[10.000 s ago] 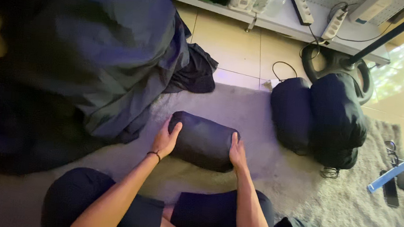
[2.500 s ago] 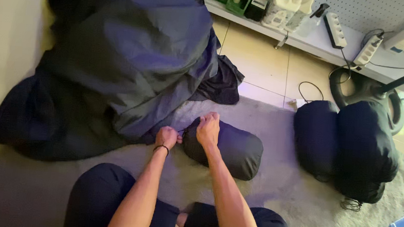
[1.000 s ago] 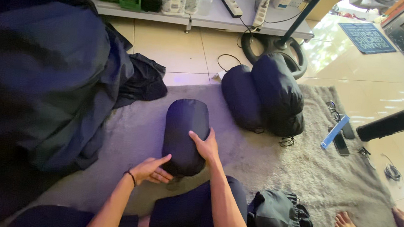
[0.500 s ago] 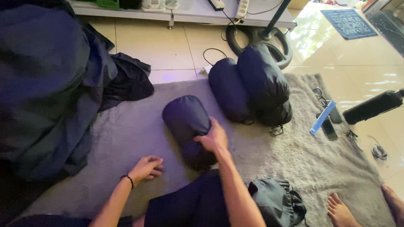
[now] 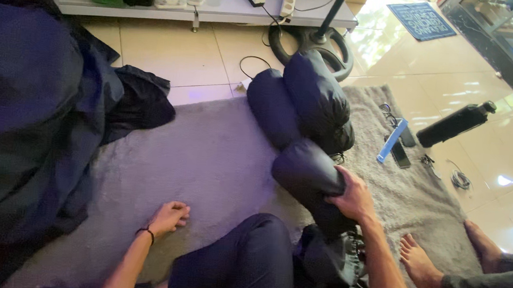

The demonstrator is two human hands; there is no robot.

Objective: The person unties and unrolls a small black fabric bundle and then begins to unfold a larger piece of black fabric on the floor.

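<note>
Our fingers on the right hand are wrapped tight around a dark blue rolled-up bundle. The bundle lies on the grey rug, just in front of our right knee. Its far end touches two more dark rolled bundles that lie side by side further up the rug.

Our left hand rests flat on the rug with its fingers loosely curled. It holds nothing. A thin dark band goes round that wrist.

A big heap of dark blue cloth fills the left side, and part of it lies on the rug. A small dark bag sits by our right leg, right under the bundle we hold.

On the right part of the rug we see a blue strip, a dark phone and a pair of glasses. A black bottle lies on the shiny tile floor beside them. Two bare feet of another person rest on the rug near our right arm.
</note>
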